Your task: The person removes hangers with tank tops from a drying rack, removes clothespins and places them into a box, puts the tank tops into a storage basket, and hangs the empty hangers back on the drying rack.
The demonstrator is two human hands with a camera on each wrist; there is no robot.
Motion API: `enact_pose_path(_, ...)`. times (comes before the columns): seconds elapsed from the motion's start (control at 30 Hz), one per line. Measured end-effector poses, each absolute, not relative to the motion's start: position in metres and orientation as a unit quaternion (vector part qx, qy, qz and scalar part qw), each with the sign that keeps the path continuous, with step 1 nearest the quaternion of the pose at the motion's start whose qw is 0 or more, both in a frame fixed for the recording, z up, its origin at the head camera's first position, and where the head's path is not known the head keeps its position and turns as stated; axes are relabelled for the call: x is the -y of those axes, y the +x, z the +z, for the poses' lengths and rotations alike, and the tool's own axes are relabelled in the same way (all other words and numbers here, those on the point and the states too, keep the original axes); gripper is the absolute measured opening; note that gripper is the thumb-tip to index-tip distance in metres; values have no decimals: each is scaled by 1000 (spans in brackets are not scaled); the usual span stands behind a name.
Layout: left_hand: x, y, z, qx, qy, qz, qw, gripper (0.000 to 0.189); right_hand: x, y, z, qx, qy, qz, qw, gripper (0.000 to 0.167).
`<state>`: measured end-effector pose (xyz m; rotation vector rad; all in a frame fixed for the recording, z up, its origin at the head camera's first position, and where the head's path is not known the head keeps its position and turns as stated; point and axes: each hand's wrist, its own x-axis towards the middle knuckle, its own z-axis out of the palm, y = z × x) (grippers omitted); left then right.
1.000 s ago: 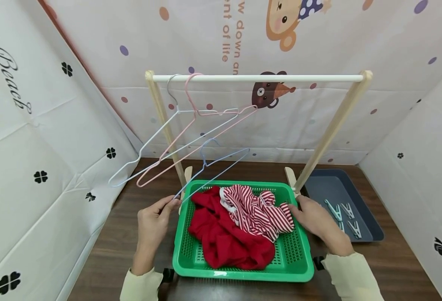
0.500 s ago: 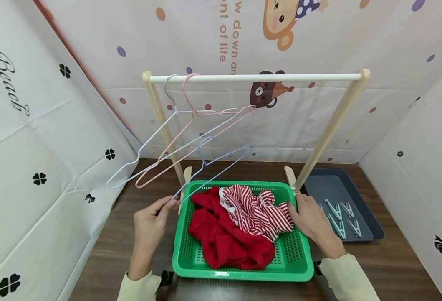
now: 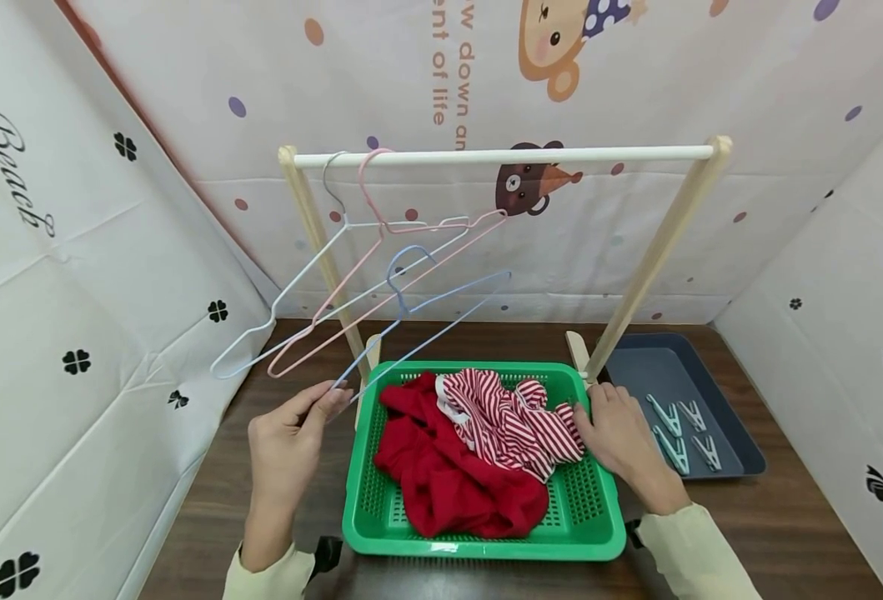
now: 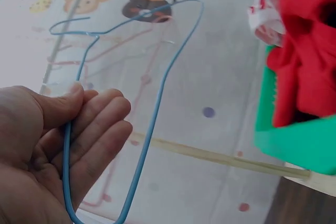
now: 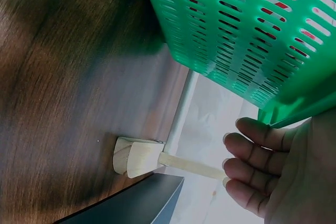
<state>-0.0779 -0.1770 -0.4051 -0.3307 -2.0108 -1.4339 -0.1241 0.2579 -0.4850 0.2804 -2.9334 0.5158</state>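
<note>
My left hand [image 3: 287, 454] pinches a blue wire clothes hanger [image 3: 402, 311] by its near end, left of the green basket [image 3: 486, 548]. The hanger slants up and away, hook uppermost. In the left wrist view its wire [image 4: 157, 103] runs under my thumb and across the fingers. A plain red garment [image 3: 449, 475] and a red-and-white striped garment [image 3: 501, 417] lie crumpled in the basket. My right hand [image 3: 624, 437] rests over the basket's right rim, thumb on the inner side. The right wrist view has its fingers [image 5: 252, 153] extended outside the rim, lightly bent.
Behind the basket stands a wooden rack with a white rail [image 3: 524, 155]. A white hanger [image 3: 306, 271] and a pink hanger [image 3: 426, 229] hang at its left end. A dark grey tray [image 3: 636, 358] on the right holds several clothespins [image 3: 666, 417].
My left hand has shifted slightly left and tilted the blue hanger, so its hook and far end are higher. The right hand stays at the basket rim.
</note>
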Motion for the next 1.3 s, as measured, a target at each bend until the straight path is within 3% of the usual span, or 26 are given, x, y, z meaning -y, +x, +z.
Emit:
enact_pose_path(0.33, 171, -82, -376, 795, -81, -510, 319, 14, -257, -122, -487, 978, 92, 168, 79, 28)
enact_pose_path(0.9, 164, -106, -341, 787, -99, -479, 377, 11, -256, -122, -485, 974, 87, 189, 85, 26)
enact_pose_path(1.3, 158, -123, -319, 780, -95, -492, 375, 10, -255, -121, -487, 972, 86, 199, 89, 27)
